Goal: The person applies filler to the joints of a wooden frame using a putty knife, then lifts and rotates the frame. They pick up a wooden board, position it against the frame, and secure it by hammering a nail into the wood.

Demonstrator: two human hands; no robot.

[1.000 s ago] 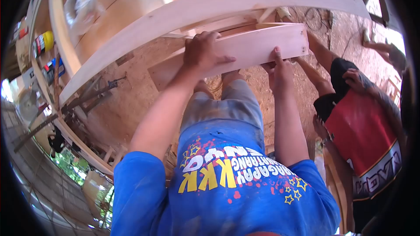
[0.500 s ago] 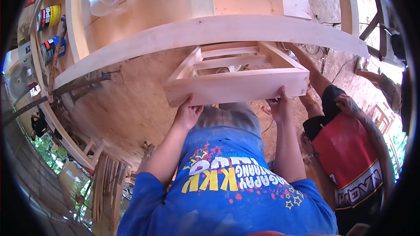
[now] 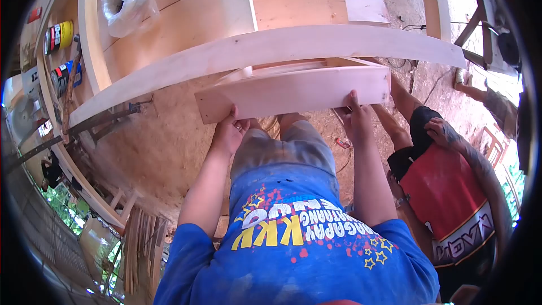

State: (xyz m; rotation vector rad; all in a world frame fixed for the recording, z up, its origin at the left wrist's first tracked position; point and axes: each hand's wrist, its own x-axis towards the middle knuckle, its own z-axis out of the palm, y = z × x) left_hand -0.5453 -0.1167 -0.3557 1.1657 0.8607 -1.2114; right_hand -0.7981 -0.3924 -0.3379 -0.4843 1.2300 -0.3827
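Left hand and right hand are gripping the frame mid-picture; I am holding its bottom edge, spread apart, for balance.

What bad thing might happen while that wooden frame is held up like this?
The wooden frame is gripped only at its lower edge by the left hand and right hand, so it might slip and drop. It is close under the long plank and may bump it. The person in red beside it might get hit.
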